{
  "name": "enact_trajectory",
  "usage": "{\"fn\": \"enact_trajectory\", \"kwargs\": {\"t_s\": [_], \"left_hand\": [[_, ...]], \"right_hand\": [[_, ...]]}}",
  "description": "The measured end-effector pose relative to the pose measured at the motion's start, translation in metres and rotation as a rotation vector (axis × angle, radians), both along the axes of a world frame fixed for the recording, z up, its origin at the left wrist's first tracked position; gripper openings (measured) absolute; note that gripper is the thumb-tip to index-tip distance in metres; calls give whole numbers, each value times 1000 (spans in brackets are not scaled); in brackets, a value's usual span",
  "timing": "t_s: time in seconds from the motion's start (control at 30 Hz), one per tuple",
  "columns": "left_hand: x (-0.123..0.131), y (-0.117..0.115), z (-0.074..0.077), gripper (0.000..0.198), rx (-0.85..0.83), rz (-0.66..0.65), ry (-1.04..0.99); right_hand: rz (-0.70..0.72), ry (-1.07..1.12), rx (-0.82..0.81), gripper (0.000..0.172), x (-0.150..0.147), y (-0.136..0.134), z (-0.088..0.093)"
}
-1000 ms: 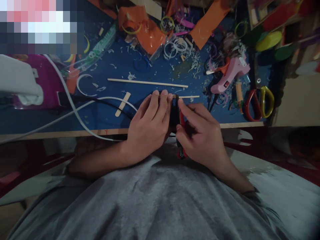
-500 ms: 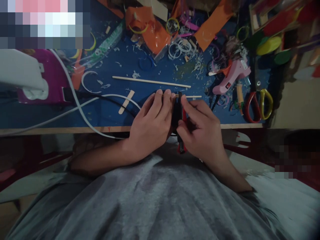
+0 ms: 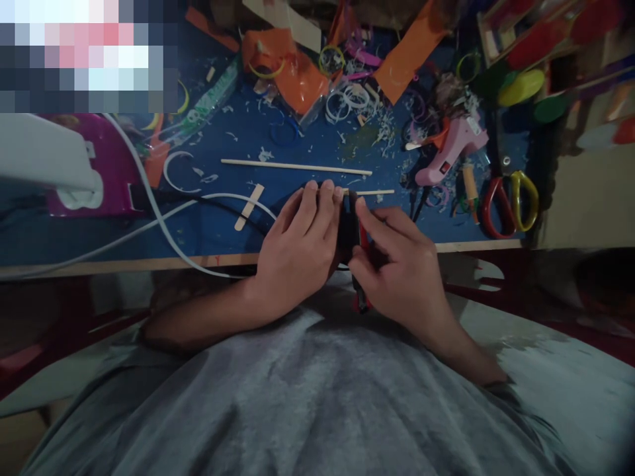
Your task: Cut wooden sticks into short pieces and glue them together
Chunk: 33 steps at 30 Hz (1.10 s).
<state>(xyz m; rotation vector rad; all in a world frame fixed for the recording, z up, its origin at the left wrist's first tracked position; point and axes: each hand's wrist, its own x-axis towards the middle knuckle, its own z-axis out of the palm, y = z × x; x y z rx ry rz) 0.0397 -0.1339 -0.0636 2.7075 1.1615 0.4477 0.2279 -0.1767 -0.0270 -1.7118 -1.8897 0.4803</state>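
Note:
My left hand (image 3: 300,248) is bent over a thin wooden stick (image 3: 377,192) near the table's front edge, its fingers curled down on it. The stick's right end sticks out past my fingers; the rest is hidden under them. My right hand (image 3: 399,254) is closed around a red and black hand tool (image 3: 360,299), with thumb and forefinger along its side. The tool's top meets the stick beside my left fingertips; its exact kind is mostly hidden. A second wooden stick (image 3: 297,166) lies behind my hands, and a flat craft stick (image 3: 249,207) lies left of them.
A pink glue gun (image 3: 454,152) and scissors with red and yellow handles (image 3: 516,205) lie to the right. White and black cables cross the left side from a purple power strip (image 3: 119,198). Orange sheets (image 3: 300,82), plastic rings and shavings litter the back of the blue table (image 3: 208,231).
The view has shifted slightly, so the table items sit a little further left. Both hands keep nearly the same grip; the tool's upper end has shifted slightly left.

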Motion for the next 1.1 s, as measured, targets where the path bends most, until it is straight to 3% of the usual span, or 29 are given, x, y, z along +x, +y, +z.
{"fn": "enact_trajectory", "kwargs": {"t_s": [0.3,0.6,0.83,1.1], "left_hand": [[0,3,1,59,187,-32,30],[1,3,1,60,196,-35,37],[0,2,-1,64,81,-22,49],[0,2,0,63,157,-32,60]], "right_hand": [[5,3,10,67,-1,3,-2],[11,-1,40,63,-3,3,-1],[11,14,54,67,-1,3,-5],[6,13,86,62,-2,3,-6]]}}
